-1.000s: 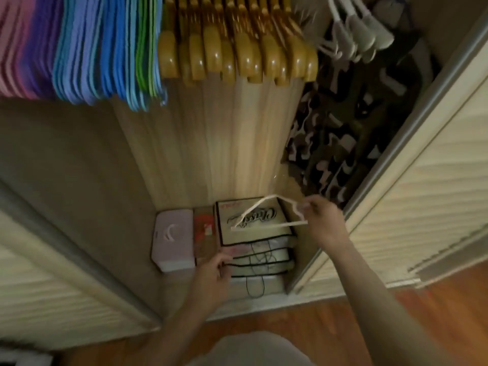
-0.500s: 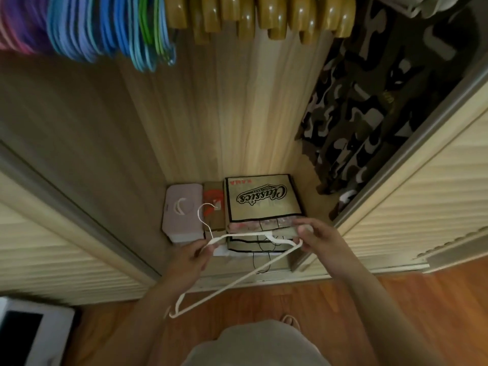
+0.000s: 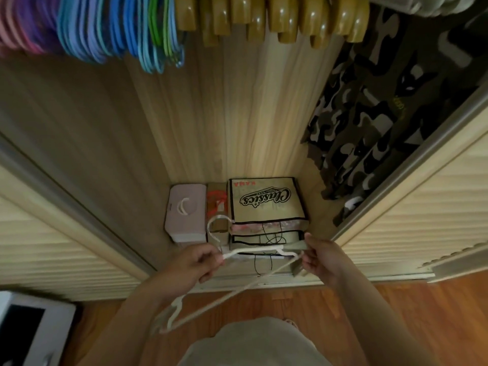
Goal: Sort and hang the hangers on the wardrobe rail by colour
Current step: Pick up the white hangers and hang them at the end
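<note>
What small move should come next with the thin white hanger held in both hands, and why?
Probably lift the thin white plastic hanger toward the pale hangers at top right: both the left hand and right hand grip it low, while blue, green and wooden groups already hang sorted.

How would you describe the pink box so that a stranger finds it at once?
Look at the wardrobe floor, below the hanging wooden hangers. The pink box stands at the left end of the row there, beside the printed bags. Only it is plain pale pink with a white curved handle.
</note>
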Available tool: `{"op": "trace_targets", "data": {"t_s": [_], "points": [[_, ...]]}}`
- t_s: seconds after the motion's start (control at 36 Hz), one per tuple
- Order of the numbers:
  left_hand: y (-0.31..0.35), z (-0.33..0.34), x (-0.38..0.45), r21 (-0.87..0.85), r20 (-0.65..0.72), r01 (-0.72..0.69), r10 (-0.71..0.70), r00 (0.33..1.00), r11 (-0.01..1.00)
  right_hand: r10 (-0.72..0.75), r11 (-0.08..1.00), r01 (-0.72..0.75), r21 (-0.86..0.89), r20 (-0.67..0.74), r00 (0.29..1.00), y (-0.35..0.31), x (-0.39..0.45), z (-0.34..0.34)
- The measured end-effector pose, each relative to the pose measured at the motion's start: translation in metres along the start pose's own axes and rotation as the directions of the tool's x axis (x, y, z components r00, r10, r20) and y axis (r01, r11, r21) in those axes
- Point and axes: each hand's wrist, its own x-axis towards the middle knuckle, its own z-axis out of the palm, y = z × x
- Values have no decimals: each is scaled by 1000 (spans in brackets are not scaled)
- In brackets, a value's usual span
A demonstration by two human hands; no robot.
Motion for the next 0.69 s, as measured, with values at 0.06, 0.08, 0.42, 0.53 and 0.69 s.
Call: {"op": "trace_targets", "data": {"t_s": [0.06,0.08,0.42,0.53,0.69], "points": [[-2,-1,1,118,66,-17,9,998,993,60,998,-60,-5,-12,998,-4,-2,1],[-3,-1,1,148,96,-22,7,995,989,77,997,-77,-3,-21,997,-5,-2,1],[5,-7,-1,20,71,20,-22,997,1000,-107,981,89,170,98,989,-5,-6,3],[2,-5,-3,-61,17,26,-25,1000,998,-126,974,109,197,74,989,-3,-3,5],[0,-3,12,-493,-354,-31,-168,920,870,-101,995,100,27,55,993,6,-4,5]]}}
